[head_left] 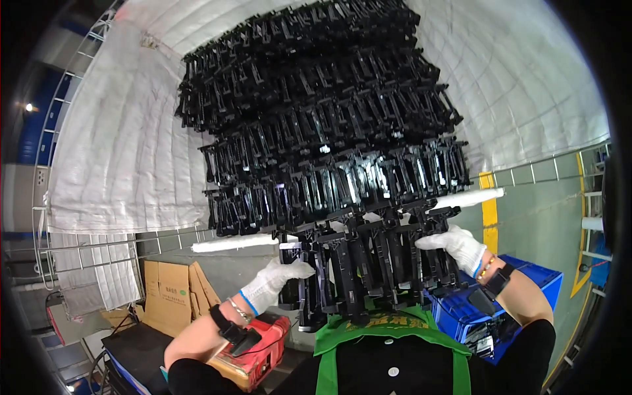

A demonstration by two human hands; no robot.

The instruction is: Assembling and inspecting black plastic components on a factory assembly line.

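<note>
A row of long black plastic parts (355,270) is squeezed between my two hands in front of my green apron (388,329). My left hand (280,280), in a white knit glove, presses on the row's left end with its fingers partly hidden. At the right end my gloved right hand (455,247) grips the outermost parts, thumb side showing. Just beyond them stands a large stack of similar black parts (322,125), laid in several tiers. The held row overlaps the stack's near edge, so whether they touch cannot be told.
White quilted cloth (125,145) lines a wire cage (550,169) around the stack. White padded bars (237,243) lie along its near edge. A blue crate (536,280) holding parts stands at lower right. Cardboard (168,293) and a red box (266,345) are at lower left.
</note>
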